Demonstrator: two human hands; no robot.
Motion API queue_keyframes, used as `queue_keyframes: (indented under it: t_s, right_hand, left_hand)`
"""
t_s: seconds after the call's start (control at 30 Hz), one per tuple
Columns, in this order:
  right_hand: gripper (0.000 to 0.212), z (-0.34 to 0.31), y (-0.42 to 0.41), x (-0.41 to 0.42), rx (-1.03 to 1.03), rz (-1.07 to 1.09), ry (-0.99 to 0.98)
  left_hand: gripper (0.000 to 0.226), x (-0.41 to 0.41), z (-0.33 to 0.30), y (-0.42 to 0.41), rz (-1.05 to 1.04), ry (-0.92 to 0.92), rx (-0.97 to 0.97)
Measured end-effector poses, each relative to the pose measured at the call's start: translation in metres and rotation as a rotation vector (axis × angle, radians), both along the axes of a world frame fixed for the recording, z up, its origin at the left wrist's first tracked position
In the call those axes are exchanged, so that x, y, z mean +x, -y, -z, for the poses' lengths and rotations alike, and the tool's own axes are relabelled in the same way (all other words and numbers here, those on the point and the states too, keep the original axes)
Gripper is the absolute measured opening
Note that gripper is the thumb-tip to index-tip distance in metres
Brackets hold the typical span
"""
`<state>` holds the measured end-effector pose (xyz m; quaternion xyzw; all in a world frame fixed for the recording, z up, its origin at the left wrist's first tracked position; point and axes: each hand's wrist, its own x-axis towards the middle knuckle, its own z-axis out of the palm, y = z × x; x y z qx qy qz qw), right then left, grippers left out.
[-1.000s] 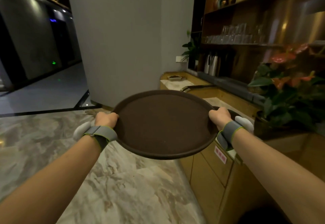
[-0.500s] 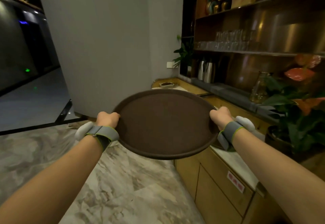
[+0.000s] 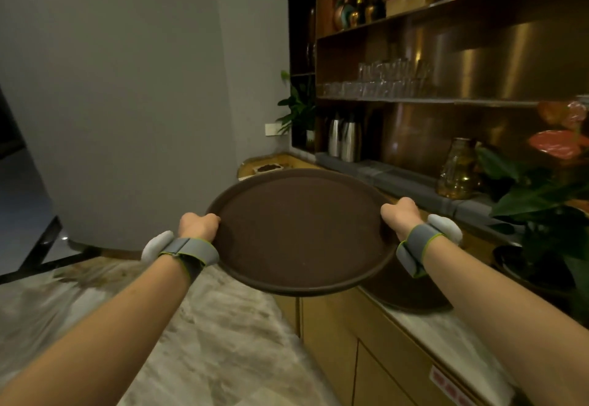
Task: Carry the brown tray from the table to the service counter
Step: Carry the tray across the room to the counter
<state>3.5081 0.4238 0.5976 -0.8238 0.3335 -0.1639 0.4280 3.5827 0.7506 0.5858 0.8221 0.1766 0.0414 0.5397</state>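
The round brown tray point(image 3: 299, 230) is in the air in front of me, nothing on it. My left hand point(image 3: 197, 225) grips its left rim and my right hand point(image 3: 400, 214) grips its right rim. Both wrists wear grey bands. The tray's right part hangs over the near end of the service counter point(image 3: 446, 326), a pale stone top on wooden cabinets. A second dark round tray point(image 3: 411, 294) lies on that counter, under my right forearm and partly hidden by the tray I hold.
A potted plant with red flowers point(image 3: 548, 188) stands on the counter at right. A glass jar point(image 3: 459, 169), steel jugs point(image 3: 344, 137) and shelves of glasses point(image 3: 382, 83) line the back. A small dish point(image 3: 267, 168) sits at the counter's far end. Marble floor point(image 3: 207, 342) lies left.
I have moved closer to the counter and turned right. The tray, still held by both hands, now reaches over the counter's edge, and the second tray has come into view.
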Motion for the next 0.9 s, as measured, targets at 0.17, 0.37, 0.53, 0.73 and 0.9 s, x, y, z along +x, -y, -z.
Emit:
queue_keyframes:
  t_s: [0.17, 0.37, 0.53, 0.73, 0.9]
  right_hand:
    - [0.043, -0.005, 0.026, 0.057, 0.019, 0.11, 0.016]
    - [0.039, -0.011, 0.061, 0.087, -0.003, 0.216, 0.016]
    - [0.038, -0.008, 0.085, 0.1, -0.001, 0.338, 0.005]
    - [0.041, 0.0, 0.114, 0.118, 0.024, 0.491, 0.014]
    - [0.041, 0.009, 0.131, 0.139, 0.052, 0.648, 0.02]
  left_hand:
    - [0.045, 0.082, -0.007, 0.038, 0.082, 0.018, -0.011]
    - [0.044, 0.15, -0.01, 0.083, 0.202, 0.024, -0.046]
    - [0.034, 0.2, -0.003, 0.133, 0.308, 0.029, -0.052]
    - [0.04, 0.263, 0.015, 0.195, 0.455, -0.007, -0.033]
    - [0.044, 0.317, 0.022, 0.25, 0.584, -0.009, -0.028]
